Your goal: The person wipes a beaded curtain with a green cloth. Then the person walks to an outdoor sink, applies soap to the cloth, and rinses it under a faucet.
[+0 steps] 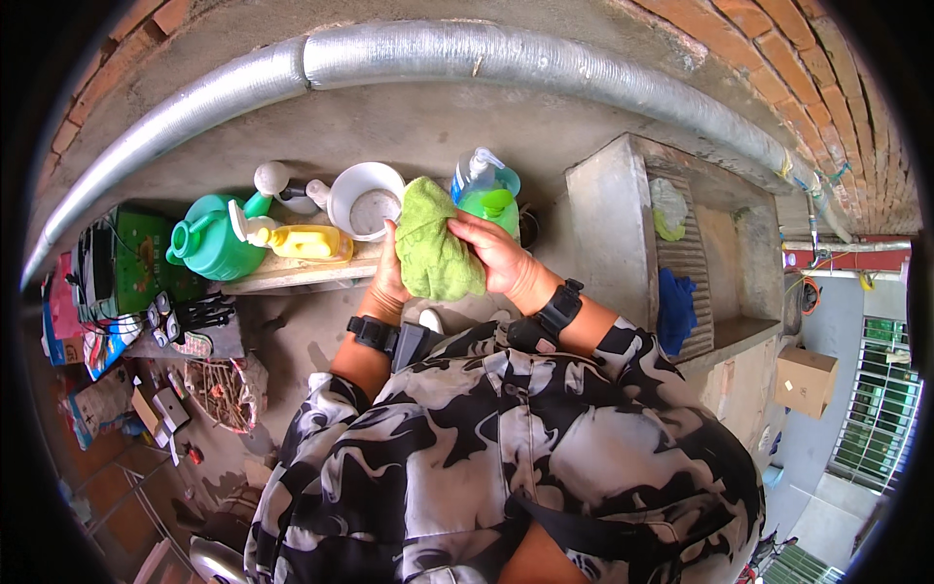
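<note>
Between my two hands I hold a folded lime-green cloth (438,244) in front of me. My left hand (392,266) grips its left edge. On the other side, the thumb of my right hand (496,252) presses on the cloth's upper right, with the other fingers partly hidden behind it. Just beyond the cloth stand a white bucket (365,201) on the left and a clear pump bottle with green liquid (496,208) on the right. A yellow bottle (310,242) with a white cap lies or stands left of my left hand; its exact pose is unclear.
A green watering can (215,237) stands on a ledge (306,274) to the left. At right is a concrete washing sink (609,212) with a ribbed board, a blue cloth (676,310) and a pale cloth (668,204). A foil-wrapped pipe (467,55) runs along the wall.
</note>
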`<action>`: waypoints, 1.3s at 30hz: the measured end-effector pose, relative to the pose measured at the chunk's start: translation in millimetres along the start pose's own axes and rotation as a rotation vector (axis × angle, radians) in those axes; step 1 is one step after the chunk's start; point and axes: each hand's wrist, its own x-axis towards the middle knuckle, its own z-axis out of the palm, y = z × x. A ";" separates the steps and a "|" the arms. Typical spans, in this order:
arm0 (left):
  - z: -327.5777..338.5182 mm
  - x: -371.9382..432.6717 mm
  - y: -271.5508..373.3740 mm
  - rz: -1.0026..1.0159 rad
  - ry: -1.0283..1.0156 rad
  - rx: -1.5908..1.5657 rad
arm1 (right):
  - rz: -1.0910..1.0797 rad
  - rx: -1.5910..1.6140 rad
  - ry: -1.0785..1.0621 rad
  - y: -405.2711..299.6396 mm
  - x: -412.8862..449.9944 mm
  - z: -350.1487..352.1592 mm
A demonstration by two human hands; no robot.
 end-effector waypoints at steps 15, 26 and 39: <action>-40.4 43.4 -20.6 -0.238 0.209 -0.094 | -0.415 -1.941 0.655 -24.2 40.8 -111.3; -39.7 67.7 -27.8 -0.289 0.303 -0.032 | -0.475 -1.772 0.698 -13.1 42.9 -122.0; -46.6 64.6 -29.7 -0.392 0.344 -0.039 | -0.401 -1.620 0.574 -21.6 48.3 -125.8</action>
